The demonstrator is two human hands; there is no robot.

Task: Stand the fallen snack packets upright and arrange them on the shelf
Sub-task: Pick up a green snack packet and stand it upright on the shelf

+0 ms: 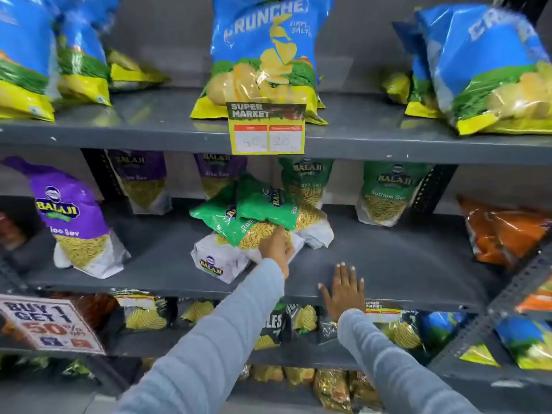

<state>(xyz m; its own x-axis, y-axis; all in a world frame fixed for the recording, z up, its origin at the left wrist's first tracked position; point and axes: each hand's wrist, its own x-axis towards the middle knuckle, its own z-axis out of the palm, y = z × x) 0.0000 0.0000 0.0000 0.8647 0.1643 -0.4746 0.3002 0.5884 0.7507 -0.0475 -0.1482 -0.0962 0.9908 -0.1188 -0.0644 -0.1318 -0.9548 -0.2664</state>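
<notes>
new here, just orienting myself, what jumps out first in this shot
A heap of fallen green packets lies mid-shelf, the left hand on the top one. The right hand rests flat on the grey shelf. Above hangs a yellow price tag under a big blue chip bag.

fallen packets [257, 216]: green, white | shelf [388, 258]: grey | sleeves [209, 339]: light blue

The grey middle shelf [403, 264] carries a heap of fallen green packets [254, 216] at its centre, with a purple packet [74, 216] leaning at the left, two green packets [388, 189] standing behind — and an orange packet [504, 228] at the right end.
</notes>
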